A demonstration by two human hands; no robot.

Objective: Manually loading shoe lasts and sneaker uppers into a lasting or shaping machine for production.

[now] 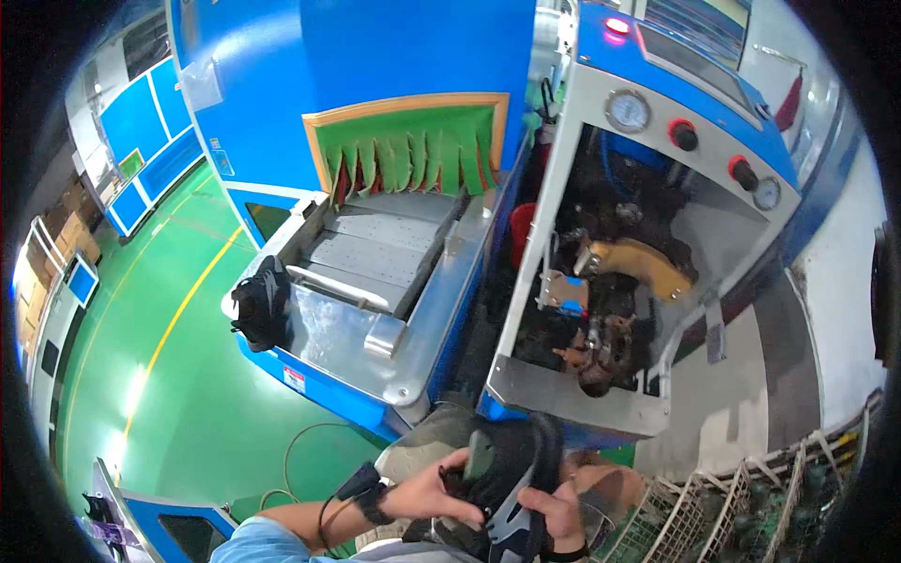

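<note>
Low in the head view, I hold a black-and-grey shoe (511, 516) between both hands. My left hand (436, 493) closes on its left side, with the thumb lying along it. On the right side, my right hand (558, 511) grips its edge, thumb on top. A dull green piece (481, 454) shows at the far left part of the shoe; I cannot tell what it is. Another dark shoe (263, 302) rests on the left corner of the metal conveyor end (338, 338).
Ahead stands a blue machine (413, 47) with a green strip curtain (413, 155) over its conveyor. To the right is a machine with gauges, knobs and an open front (535, 385). Wire racks (713, 511) stand at the lower right. A thin cable (286, 460) loops on the green floor.
</note>
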